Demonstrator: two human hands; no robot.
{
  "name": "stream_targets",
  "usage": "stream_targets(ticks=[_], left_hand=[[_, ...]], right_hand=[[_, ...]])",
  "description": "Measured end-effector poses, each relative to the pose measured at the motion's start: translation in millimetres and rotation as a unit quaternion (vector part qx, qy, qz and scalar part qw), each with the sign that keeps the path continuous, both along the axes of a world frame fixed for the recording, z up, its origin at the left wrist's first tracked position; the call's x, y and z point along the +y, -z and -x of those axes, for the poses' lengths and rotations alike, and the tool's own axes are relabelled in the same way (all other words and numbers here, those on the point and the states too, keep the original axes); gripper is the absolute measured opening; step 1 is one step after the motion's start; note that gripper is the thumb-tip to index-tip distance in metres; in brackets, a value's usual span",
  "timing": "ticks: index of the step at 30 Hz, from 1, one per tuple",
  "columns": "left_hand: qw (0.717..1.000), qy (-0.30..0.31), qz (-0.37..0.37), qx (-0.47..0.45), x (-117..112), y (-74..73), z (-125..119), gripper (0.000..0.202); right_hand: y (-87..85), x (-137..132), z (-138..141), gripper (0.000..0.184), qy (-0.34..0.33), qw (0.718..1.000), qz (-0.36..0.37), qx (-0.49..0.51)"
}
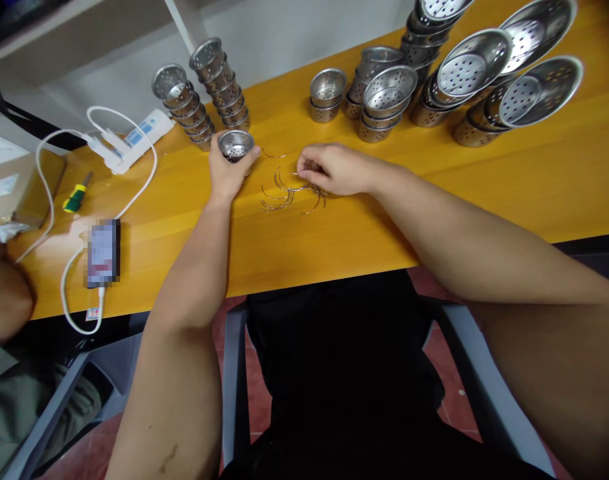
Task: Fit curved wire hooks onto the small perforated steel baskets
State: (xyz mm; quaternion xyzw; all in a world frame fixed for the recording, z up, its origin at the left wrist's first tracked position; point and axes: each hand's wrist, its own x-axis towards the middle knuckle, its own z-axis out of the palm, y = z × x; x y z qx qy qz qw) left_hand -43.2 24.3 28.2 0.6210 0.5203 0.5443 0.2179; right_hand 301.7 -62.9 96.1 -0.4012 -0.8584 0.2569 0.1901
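My left hand (pixel 225 172) is wrapped around a small perforated metal cup (pixel 236 144), which stands with its mouth upward; its near side is hidden by my fingers. To the right, my right hand (pixel 327 168) is closed in a pinch over a loose heap of thin curved wires (pixel 284 197). A wire end shows at the fingertips, though most of what they grip is hidden. One more curved wire (pixel 276 155) lies apart from the heap, between my two hands.
Two leaning stacks of perforated cups (pixel 184 110) stand behind my left hand. More cup stacks (pixel 384 100), some with wide rims, fill the back right. A power strip (pixel 139 143), a screwdriver (pixel 77 193) and a cabled phone (pixel 102 253) lie left. Another person's arm (pixel 4 290) rests at far left.
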Motion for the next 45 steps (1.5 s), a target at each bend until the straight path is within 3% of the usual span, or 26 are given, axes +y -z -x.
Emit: stream_targets(ticks=[5,10,16,20,23,28,32,36,39,45], left_hand=[[1.0,-0.004,0.013,0.007,-8,-8.4,-4,0.105],[0.999,-0.002,-0.02,0.029,-4,-4.4,2,0.098],[0.997,-0.019,-0.058,0.044,-10,-15.8,5,0.113],[0.996,0.017,-0.073,0.044,-27,-27.1,-12,0.108],[0.995,0.053,-0.058,0.06,-43,-27.8,-36,0.104],[0.99,0.124,0.003,0.07,-61,-19.2,-65,0.098],[0.979,0.2,0.026,0.022,-55,-1.0,-56,0.108],[0.955,0.297,-0.025,0.002,-31,26.9,-43,0.121],[0.938,0.34,-0.067,0.011,-19,41.3,-44,0.129],[0.935,0.33,-0.123,0.036,-20,44.1,-52,0.12]], right_hand=[[2.2,2,-2,0.033,0.035,0.996,0.0,0.079],[-1.2,2,-3,0.045,0.066,0.994,0.013,0.082],[-10.9,-1,-5,0.062,0.107,0.992,-0.005,0.063],[-13.5,-1,-5,0.072,0.118,0.99,-0.013,0.074],[-15.9,-1,-5,0.078,0.135,0.988,-0.008,0.073],[-22.4,-5,-6,0.067,0.118,0.984,-0.015,0.133],[-15.6,0,-5,0.053,0.103,0.976,-0.039,0.187],[7.1,13,4,0.068,0.07,0.957,-0.076,0.271],[20.7,19,11,0.066,0.045,0.945,-0.081,0.313],[20.6,17,11,0.057,0.057,0.945,-0.071,0.314]])
